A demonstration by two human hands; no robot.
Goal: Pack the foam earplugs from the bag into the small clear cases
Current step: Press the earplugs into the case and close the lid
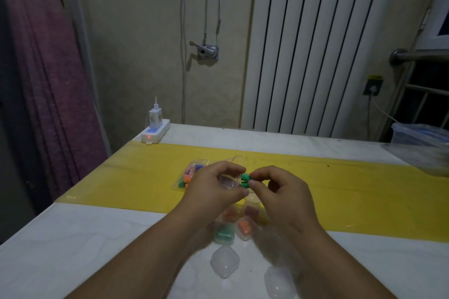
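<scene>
Head view shows the left hand [213, 187] curled round a small clear plastic case [227, 181], its open side turned toward the right hand [279, 192], apparently so the plugs can slide straight in. The right hand pinches two green foam earplugs [245, 181] between thumb and fingertips at that opening. Just beyond the left hand lies the clear plastic bag [192, 175] of coloured plugs. Beneath the wrists, an orange-filled case [244, 226] and an empty-looking case [224, 261] rest on the white surface [97, 250].

No writing is legible: the print on the charger [155, 118] atop the power strip [158, 134] and the yellow tag [375, 77] far right of it are blurred.
</scene>
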